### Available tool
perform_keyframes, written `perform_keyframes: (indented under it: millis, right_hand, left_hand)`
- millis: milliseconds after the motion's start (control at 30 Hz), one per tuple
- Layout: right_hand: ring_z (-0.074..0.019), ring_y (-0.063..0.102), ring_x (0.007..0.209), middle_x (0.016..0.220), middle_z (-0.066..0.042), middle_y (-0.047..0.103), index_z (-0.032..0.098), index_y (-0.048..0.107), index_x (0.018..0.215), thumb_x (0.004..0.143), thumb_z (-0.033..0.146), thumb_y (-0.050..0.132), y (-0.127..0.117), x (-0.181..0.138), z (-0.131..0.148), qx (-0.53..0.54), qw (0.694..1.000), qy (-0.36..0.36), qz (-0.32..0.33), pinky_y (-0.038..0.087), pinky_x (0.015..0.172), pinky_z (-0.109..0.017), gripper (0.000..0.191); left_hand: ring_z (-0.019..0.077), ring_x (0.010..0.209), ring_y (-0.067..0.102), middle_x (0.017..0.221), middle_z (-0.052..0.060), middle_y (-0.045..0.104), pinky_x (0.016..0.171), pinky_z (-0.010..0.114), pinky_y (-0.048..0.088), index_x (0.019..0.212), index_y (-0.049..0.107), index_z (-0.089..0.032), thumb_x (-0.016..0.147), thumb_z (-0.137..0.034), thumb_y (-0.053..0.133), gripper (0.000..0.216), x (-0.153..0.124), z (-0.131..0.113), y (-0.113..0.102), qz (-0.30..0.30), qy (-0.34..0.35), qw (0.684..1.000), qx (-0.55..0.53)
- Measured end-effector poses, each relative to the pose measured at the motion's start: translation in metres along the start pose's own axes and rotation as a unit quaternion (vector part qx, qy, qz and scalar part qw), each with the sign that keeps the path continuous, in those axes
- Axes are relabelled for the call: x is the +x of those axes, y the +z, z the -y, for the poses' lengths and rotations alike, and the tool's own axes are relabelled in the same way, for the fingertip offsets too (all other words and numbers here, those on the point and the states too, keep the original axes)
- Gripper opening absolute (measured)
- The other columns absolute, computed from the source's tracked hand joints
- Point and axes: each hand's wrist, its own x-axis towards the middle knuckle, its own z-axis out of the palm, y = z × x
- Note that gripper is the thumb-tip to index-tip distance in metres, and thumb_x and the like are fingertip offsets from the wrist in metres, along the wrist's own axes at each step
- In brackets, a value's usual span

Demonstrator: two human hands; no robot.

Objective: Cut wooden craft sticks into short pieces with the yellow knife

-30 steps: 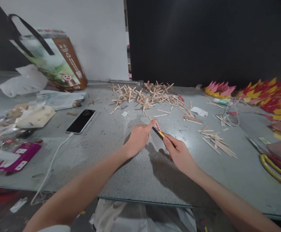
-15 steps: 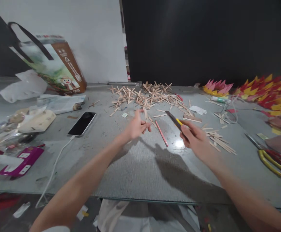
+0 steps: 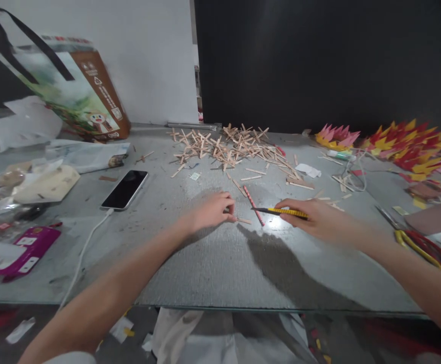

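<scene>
My left hand (image 3: 211,211) is low over the table, thumb and fingertips closed on one end of a short wooden craft stick (image 3: 245,221) that points right. In my right hand (image 3: 315,217) is a yellow utility knife (image 3: 289,212), its dark blade pointing left. The blade tip crosses above a red-and-white striped pencil (image 3: 249,196) on the table. Behind both hands lies a heap of wooden sticks (image 3: 216,149), many of them in crossed pairs. More loose sticks are partly hidden behind my right hand.
To the left are a phone (image 3: 125,190) with a white cable, a purple packet (image 3: 25,250) and a carrier bag (image 3: 87,96). Scissors (image 3: 421,247) lie at right, with red and yellow paper shapes (image 3: 406,146) behind. The table's front edge (image 3: 228,308) runs near my body.
My left hand has come down and nearer with its fingers closed on the stick. The knife has swung from steeply slanted to nearly level, and my right hand has moved slightly nearer.
</scene>
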Motion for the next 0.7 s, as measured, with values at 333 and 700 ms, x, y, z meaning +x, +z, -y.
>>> perform_keyframes:
  millis: [333, 700]
  right_hand:
    - [-0.0150, 0.061, 0.054, 0.095, -0.002, 0.082, 0.037, 0.066, 0.143, 0.103, 0.030, 0.050, 0.015, 0.022, 0.010, -0.020, 0.994, -0.093, 0.045, 0.038, 0.056, -0.025, 0.043]
    - [-0.0140, 0.062, 0.056, 0.094, -0.003, 0.082, 0.035, 0.063, 0.146, 0.103, 0.028, 0.050, 0.027, 0.025, 0.009, -0.025, 0.994, -0.096, 0.053, 0.038, 0.057, -0.024, 0.045]
  left_hand:
    - [0.0215, 0.098, 0.060, 0.087, 0.003, 0.072, 0.094, 0.035, 0.043, 0.082, 0.078, -0.023, 0.089, -0.028, 0.077, 0.009, -0.005, 0.006, 0.009, -0.050, 0.040, 0.996, -0.058]
    - [0.0200, 0.091, 0.062, 0.084, 0.003, 0.072, 0.089, 0.033, 0.044, 0.080, 0.078, -0.021, 0.089, -0.025, 0.078, 0.009, -0.001, 0.012, 0.017, -0.068, 0.067, 0.994, -0.060]
